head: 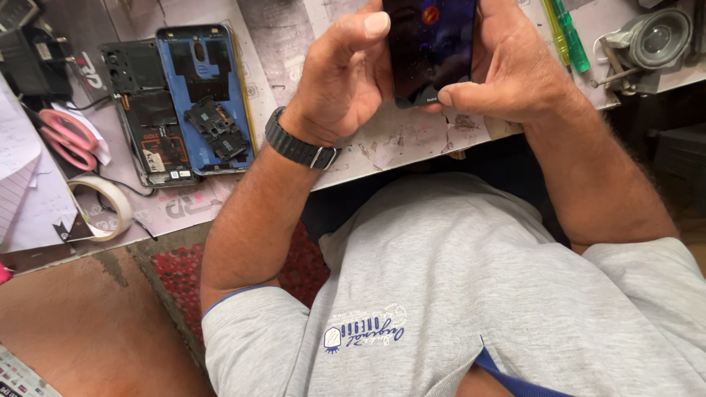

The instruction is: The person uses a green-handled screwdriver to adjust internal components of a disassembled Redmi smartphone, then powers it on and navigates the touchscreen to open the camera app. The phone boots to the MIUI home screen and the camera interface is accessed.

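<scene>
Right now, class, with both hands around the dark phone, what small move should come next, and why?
Probably press the left hand's raised thumb onto the phone. The screen is lit, the right hand cradles its other edge, and that thumb hovers just beside the glass.

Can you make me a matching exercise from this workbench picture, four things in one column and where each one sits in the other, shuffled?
Things:
1. dark phone
2. pink scissors
3. roll of tape
4. green screwdriver

Places:
A. lying at the table's front edge, below the scissors
B. held between the left hand and right hand
C. on the table at the upper right, next to a yellow tool
D. at the left of the table, beside the opened phone parts

Pairs: 1-B, 2-D, 3-A, 4-C
</scene>
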`<state>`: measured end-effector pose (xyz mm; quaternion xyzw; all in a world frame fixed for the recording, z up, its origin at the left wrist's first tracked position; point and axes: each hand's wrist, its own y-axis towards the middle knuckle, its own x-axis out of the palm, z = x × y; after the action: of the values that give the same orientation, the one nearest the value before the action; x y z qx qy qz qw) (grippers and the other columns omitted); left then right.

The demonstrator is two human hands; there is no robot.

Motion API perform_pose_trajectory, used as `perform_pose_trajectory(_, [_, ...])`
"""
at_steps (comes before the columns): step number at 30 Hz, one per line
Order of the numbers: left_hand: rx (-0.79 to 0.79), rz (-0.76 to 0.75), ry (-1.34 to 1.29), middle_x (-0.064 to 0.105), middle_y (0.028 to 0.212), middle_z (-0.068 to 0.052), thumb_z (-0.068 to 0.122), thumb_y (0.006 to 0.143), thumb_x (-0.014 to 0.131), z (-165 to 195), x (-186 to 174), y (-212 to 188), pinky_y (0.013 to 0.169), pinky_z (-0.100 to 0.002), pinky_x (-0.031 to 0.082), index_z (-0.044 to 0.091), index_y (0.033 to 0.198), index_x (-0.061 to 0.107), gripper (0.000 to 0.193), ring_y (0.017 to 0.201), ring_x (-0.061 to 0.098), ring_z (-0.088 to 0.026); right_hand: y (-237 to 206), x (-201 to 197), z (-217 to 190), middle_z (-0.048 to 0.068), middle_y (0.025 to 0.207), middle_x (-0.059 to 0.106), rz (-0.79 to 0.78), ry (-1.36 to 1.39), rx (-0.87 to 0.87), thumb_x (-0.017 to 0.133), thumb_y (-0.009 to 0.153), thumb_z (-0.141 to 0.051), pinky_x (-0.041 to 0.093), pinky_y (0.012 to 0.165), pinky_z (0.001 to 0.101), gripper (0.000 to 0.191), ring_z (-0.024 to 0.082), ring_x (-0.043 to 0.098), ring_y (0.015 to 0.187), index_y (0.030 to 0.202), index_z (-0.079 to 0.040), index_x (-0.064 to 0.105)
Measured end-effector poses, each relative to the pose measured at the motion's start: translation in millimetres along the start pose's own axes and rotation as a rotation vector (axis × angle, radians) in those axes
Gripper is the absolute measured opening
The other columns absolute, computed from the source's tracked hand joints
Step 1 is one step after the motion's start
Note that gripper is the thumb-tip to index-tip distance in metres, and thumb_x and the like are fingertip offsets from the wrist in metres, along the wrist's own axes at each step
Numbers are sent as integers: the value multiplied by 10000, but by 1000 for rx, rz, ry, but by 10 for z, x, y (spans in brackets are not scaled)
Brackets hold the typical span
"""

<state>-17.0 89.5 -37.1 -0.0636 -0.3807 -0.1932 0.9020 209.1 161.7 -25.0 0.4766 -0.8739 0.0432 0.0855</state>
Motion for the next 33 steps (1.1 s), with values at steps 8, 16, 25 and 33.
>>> perform_pose_trajectory(8, [10,20,-11,577,1335,-249,506,992,614,-35,-35,4,921,-570,651,1,1490,431,732,1218,661,-386,6,-61,87,78,1296,561,-60,-181,-134,795,867,-28,598,1027,303,814,144,621,1208,1530,-47,324])
perform_pose_trajectory(16, [-23,53,-28,614,1290,-250,515,943,644,-18,-13,13,819,-529,682,20,1542,405,814,1144,694,-388,-70,-52,66,102,1348,578,3,33,-50,755,942,-65,608,1010,314,773,163,644,1196,1565,-19,299])
perform_pose_trajectory(25, [-30,63,-65,571,1391,-251,508,900,663,-29,-2,42,887,-583,677,22,1549,363,864,1256,658,-390,-53,-17,65,118,1451,520,67,212,-25,695,881,-34,462,1214,365,892,204,526,1395,1651,3,246])
perform_pose_trajectory(33, [-46,109,-73,558,1372,-260,509,880,667,-17,36,33,876,-610,659,-14,1516,384,871,1246,641,-402,-39,10,27,126,1401,534,78,211,-25,687,855,-107,496,1159,371,851,205,547,1319,1610,20,317])
